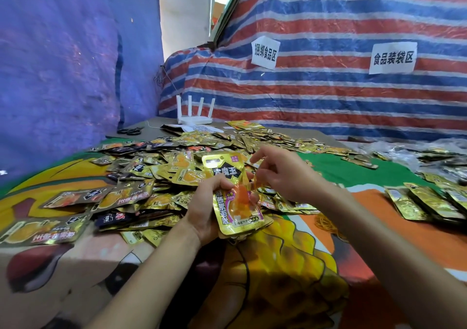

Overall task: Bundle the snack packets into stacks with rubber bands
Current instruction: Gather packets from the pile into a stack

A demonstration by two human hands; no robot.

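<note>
My left hand point(206, 207) grips a stack of gold snack packets point(233, 197), held upright above the table with the printed front facing me. My right hand point(280, 174) is just right of the stack's top and pinches a yellow rubber band point(252, 179) stretched against the stack. A large loose pile of gold and dark packets point(151, 177) spreads over the table behind and left of my hands. A small heap of yellow rubber bands point(326, 223) lies on the cloth under my right forearm.
Bundled packet stacks point(427, 202) lie in a row at the right. A white router point(194, 116) and black scissors point(129, 131) sit at the table's far edge. Clear plastic bags point(414, 151) lie far right. Blue and striped tarps hang behind the printed tablecloth point(278, 265).
</note>
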